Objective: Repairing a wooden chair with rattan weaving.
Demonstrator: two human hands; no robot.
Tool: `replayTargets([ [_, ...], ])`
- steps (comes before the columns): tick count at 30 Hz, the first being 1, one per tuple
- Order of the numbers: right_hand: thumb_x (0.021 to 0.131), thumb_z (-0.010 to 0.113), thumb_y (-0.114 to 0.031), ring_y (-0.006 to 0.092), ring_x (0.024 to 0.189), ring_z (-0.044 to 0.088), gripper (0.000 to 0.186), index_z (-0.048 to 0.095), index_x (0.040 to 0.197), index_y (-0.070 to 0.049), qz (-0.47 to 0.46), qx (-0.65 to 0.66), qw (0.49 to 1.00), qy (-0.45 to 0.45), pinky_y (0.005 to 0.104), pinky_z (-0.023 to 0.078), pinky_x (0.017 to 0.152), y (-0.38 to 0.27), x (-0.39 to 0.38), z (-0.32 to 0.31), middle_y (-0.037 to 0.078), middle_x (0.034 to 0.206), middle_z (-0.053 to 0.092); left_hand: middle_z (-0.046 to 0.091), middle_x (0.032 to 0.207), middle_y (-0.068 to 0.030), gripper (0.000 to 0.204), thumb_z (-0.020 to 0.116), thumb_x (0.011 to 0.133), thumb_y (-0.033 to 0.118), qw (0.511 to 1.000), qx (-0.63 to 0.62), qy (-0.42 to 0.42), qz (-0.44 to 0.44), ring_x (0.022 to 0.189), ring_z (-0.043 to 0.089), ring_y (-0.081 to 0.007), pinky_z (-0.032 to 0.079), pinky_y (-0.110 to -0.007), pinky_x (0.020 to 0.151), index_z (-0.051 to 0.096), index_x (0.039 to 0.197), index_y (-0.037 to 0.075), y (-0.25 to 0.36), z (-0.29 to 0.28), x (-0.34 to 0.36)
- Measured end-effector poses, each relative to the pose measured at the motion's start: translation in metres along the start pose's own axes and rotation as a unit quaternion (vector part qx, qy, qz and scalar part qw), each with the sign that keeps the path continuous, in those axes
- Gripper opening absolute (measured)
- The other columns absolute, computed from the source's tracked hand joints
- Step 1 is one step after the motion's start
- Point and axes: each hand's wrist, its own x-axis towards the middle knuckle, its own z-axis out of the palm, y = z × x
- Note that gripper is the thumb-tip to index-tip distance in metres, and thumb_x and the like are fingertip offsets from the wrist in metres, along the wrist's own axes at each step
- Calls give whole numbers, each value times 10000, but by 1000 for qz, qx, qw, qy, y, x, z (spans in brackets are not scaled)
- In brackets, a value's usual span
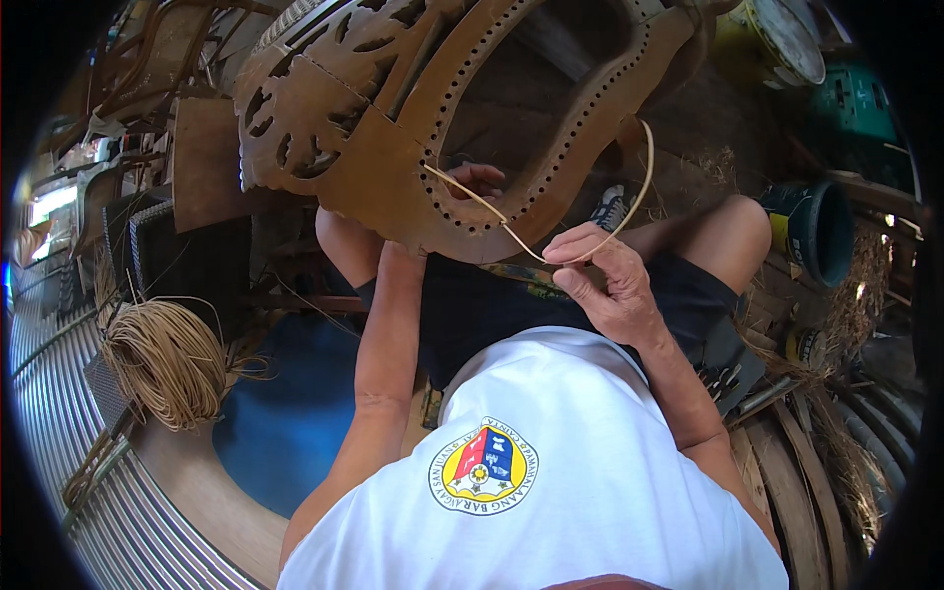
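A brown carved wooden chair frame point(393, 187) leans over my lap, with a row of small holes around its open middle. A pale rattan strand point(470, 194) runs from a hole at the opening's left edge, over the near rim, to my right hand point(610, 285). There my thumb and fingers pinch it, and its free part curves up to the right. My left hand point(479, 180) is behind the frame; a few bent fingers show through the opening beside the strand, the rest hidden by the wood.
A coil of rattan point(165, 362) lies at the left, near a blue surface point(285, 413). At the right are a dark green bucket point(821, 236) and wooden planks point(787, 472). A pale-lidded bucket point(787, 44) stands far right. Other chair frames point(162, 49) are at the far left.
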Motion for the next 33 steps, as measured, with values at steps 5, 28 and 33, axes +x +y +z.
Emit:
replayTargets([
  [5,904,770,-20,115,890,658,331,693,1215,-104,2,1,999,-47,236,523,665,8,9,2,63,1171,701,620,1360,-149,689,703,960,452,996,-73,-9,49,1191,658,-210,568,-336,1013,525,1430,-20,-9,10,-9],
  [28,840,762,0,263,798,671,247,723,1065,-95,-120,-241,962,52,360,554,694,36,36,31,77,925,645,668,1312,-43,375,702,992,115,845,456,216,177,1239,621,-185,484,-363,1079,612,1354,71,-69,42,-61],
  [33,827,728,49,286,822,667,191,669,967,-67,-156,-293,943,29,361,550,722,27,47,27,89,922,640,659,1327,-51,407,709,960,84,970,-152,90,168,1245,618,-177,487,-353,1078,599,1349,27,-63,52,-44],
])
